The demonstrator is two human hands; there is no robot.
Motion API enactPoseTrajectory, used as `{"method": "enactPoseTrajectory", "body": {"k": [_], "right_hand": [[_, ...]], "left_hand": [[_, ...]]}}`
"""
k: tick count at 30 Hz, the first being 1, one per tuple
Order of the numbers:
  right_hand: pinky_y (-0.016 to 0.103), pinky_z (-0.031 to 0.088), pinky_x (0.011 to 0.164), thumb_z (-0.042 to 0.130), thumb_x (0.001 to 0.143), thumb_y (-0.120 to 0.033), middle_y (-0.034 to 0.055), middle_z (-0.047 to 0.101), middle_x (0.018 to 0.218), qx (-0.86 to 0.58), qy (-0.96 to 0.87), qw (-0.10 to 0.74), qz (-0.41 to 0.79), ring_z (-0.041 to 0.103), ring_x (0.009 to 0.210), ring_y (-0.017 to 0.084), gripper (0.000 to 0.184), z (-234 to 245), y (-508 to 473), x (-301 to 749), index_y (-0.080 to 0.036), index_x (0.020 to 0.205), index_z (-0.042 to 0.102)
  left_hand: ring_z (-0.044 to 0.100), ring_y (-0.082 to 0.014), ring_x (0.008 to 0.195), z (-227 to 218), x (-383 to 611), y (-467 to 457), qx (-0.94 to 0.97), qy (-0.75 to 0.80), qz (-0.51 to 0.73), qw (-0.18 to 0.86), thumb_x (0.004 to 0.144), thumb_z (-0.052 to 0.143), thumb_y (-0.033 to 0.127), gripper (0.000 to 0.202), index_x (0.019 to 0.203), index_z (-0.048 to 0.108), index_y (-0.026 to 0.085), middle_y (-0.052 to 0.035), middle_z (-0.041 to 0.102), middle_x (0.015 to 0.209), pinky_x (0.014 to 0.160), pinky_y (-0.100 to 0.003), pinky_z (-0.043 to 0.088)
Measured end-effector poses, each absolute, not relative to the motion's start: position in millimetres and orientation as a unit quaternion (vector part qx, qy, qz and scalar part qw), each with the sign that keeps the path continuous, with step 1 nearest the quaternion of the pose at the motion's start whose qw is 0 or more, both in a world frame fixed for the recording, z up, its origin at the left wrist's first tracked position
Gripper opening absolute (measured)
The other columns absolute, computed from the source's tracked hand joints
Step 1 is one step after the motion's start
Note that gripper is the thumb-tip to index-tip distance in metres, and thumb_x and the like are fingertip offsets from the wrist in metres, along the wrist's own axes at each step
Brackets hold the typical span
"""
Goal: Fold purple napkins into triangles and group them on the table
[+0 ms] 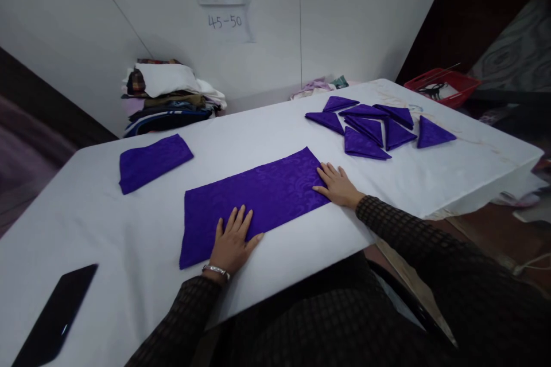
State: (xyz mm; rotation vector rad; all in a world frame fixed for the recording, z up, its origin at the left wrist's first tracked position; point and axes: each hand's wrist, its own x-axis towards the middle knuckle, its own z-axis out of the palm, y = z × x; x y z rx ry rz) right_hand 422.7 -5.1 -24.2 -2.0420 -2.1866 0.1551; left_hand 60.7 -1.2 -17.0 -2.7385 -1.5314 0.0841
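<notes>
A purple patterned napkin (262, 195), folded into a long rectangle, lies flat in front of me. My left hand (233, 241) rests with fingers spread on its near edge, left of the middle; a silver bracelet circles that wrist. At the napkin's right end, my right hand (338, 183) lies flat with its fingertips on the cloth. Both hands are open and grip nothing. Farther left is another folded purple cloth (155, 161). Several purple napkins folded into triangles (364, 143) are grouped at the back right.
A white cloth covers the table (142, 252). A black flat device (55, 315) lies at the front left. Stacked clothes (170, 97) stand behind the far edge, by a wall bearing paper signs (224, 17). A red basket (443, 86) is beyond the right end.
</notes>
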Motion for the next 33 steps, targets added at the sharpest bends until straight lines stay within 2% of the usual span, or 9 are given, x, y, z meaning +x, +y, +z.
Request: {"method": "enactPoseTrajectory", "body": {"k": [5,10,12,17,22,27,31,33], "right_hand": [[0.054,0.014,0.11,0.016,0.089,-0.068,0.0151,0.02,0.154,-0.676,-0.734,0.06,0.023,0.015,0.141,0.033,0.08,-27,-6,424,-0.015,0.147,0.026],[0.057,0.019,0.107,0.018,0.091,-0.063,0.0156,0.021,0.153,-0.674,-0.738,0.046,0.005,0.019,0.139,0.034,0.073,-30,-8,425,-0.017,0.147,0.027],[0.059,0.021,0.106,0.017,0.093,-0.059,0.0161,0.023,0.153,-0.673,-0.738,0.04,-0.001,0.021,0.138,0.034,0.069,-32,-9,427,-0.016,0.147,0.027],[0.059,0.025,0.104,0.015,0.094,-0.052,0.0167,0.027,0.151,-0.671,-0.74,0.036,-0.016,0.024,0.137,0.033,0.065,-39,-8,433,-0.014,0.146,0.027],[0.063,0.026,0.101,0.013,0.093,-0.052,0.0187,0.028,0.15,-0.654,-0.754,0.055,-0.018,0.024,0.136,0.036,0.066,-42,-9,438,-0.015,0.146,0.028],[0.065,0.025,0.101,0.013,0.093,-0.054,0.0209,0.028,0.149,-0.652,-0.755,0.063,-0.007,0.025,0.136,0.038,0.069,-39,-10,438,-0.012,0.146,0.029],[0.066,0.025,0.099,0.013,0.093,-0.051,0.0215,0.027,0.149,-0.64,-0.767,0.047,-0.003,0.023,0.136,0.041,0.068,-39,-10,441,-0.013,0.144,0.034],[0.067,0.025,0.099,0.011,0.093,-0.051,0.0229,0.025,0.15,-0.64,-0.768,0.027,-0.003,0.022,0.136,0.042,0.068,-41,-8,444,-0.011,0.145,0.03]], "left_hand": [[0.02,-0.0272,0.141,7,82,3,-0.844,-0.526,0.062,-0.083,0.089,0.031,0.057,0.065,0.144,0.033,0.022,-0.0085,0.027,0.152,0.109,-0.056,0.022],[0.018,-0.027,0.142,30,182,3,-0.863,-0.486,-0.035,-0.129,0.092,0.024,0.056,0.062,0.144,0.032,0.023,-0.0071,0.022,0.153,0.111,-0.058,0.015],[0.019,-0.0286,0.141,26,227,7,-0.87,-0.468,-0.077,-0.135,0.093,0.022,0.052,0.06,0.144,0.033,0.021,-0.0083,0.022,0.154,0.111,-0.059,0.016],[0.02,-0.0246,0.141,-8,275,19,-0.829,-0.541,-0.091,-0.111,0.093,0.026,0.046,0.055,0.142,0.036,0.024,-0.0063,0.025,0.153,0.113,-0.05,0.02],[0.013,-0.0242,0.143,-24,238,19,-0.81,-0.569,-0.108,-0.096,0.092,0.021,0.055,0.064,0.144,0.033,0.021,-0.0049,0.022,0.154,0.115,-0.05,0.014],[0.011,-0.024,0.143,-17,141,15,-0.763,-0.635,-0.081,-0.087,0.089,0.022,0.062,0.07,0.145,0.03,0.021,-0.0046,0.019,0.155,0.115,-0.049,0.007],[0.011,-0.0295,0.142,-12,50,7,-0.708,-0.698,-0.069,-0.083,0.089,0.021,0.061,0.073,0.145,0.028,0.015,-0.0105,0.017,0.155,0.112,-0.058,0.004],[0.01,-0.0292,0.143,-11,13,4,-0.675,-0.731,-0.05,-0.083,0.09,0.021,0.06,0.071,0.146,0.026,0.017,-0.0093,0.015,0.156,0.111,-0.059,0.004]]}}
